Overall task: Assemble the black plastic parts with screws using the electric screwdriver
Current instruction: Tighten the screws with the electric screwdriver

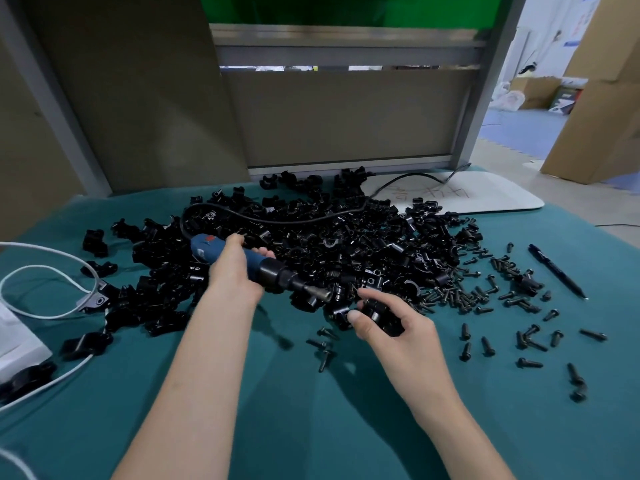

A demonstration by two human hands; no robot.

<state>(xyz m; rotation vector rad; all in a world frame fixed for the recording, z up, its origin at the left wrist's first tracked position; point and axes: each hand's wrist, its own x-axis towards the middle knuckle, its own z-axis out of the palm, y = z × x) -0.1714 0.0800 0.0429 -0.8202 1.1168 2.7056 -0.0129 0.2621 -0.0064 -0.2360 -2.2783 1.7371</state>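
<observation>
My left hand (232, 270) grips a blue electric screwdriver (266, 268) that lies nearly level, its metal bit pointing right. My right hand (388, 320) holds a black plastic part (381, 311) just right of the bit tip, thumb pressed on its front. The bit tip sits close to the held part, at the near edge of a big pile of black plastic parts (346, 244). Several loose black screws (485, 299) are strewn over the teal cloth to the right, and a few (325, 344) lie just in front of my right hand.
The screwdriver's black cord (263, 220) loops over the pile toward the back. A black pen (557, 271) lies at the right. White cable (45, 282) and a white box sit at the left edge. A white board (485, 195) lies at the back right, grey partition behind.
</observation>
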